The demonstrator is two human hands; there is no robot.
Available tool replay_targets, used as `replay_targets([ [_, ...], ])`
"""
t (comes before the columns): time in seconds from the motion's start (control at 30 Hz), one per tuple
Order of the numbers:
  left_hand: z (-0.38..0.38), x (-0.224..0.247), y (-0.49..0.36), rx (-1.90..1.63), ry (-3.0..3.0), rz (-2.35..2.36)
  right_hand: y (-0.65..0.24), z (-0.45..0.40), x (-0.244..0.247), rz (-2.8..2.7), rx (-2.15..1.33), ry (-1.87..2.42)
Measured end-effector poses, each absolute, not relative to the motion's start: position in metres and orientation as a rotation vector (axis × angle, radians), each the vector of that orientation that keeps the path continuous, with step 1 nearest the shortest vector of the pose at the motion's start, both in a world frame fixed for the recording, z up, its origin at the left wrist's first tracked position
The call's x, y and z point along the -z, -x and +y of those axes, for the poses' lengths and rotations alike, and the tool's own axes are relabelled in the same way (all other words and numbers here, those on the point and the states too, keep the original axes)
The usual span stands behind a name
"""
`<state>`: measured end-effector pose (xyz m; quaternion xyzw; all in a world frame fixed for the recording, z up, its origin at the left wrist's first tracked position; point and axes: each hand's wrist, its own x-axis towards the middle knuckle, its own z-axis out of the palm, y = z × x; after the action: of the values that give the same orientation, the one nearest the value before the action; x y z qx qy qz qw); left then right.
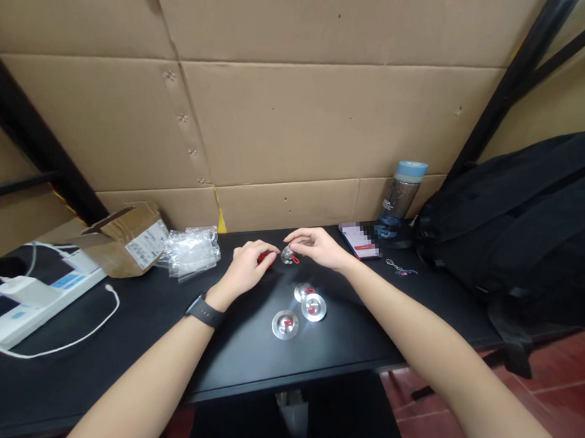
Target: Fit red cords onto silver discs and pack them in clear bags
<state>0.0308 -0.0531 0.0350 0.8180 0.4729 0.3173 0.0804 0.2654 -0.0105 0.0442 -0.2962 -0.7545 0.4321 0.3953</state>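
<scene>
Red cord (264, 256) shows under the curled fingers of my left hand (250, 265), which is closed around it near the back of the black table. Just to its right, my right hand (317, 248) has its thumb and fingers at a small silver disc (287, 255) with a red loop, pinching its edge. Nearer to me lie three more round silver discs with red bits at their centres: one at the left (284, 325), one at the right (313, 307), and one behind it (302, 292), partly overlapped.
A white power strip (43, 305) with cables, an open cardboard box (128, 244) and clear plastic bags (193, 251) are at the left. At the right are a phone (360, 241), a bottle (400, 198), a small strap (401, 269) and a black backpack (528, 229).
</scene>
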Motion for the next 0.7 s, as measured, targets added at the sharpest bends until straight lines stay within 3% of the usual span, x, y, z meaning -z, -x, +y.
replay_targets([
  [0.3, -0.056, -0.031, -0.041, -1.336, -2.145, 1.179, -0.24, -0.024, -0.036, -1.555, -1.263, 0.705],
  [0.7, -0.061, -0.034, -0.043, -1.373, -2.161, 1.256, -0.235, -0.032, -0.036, -1.729, -1.238, 0.726],
])
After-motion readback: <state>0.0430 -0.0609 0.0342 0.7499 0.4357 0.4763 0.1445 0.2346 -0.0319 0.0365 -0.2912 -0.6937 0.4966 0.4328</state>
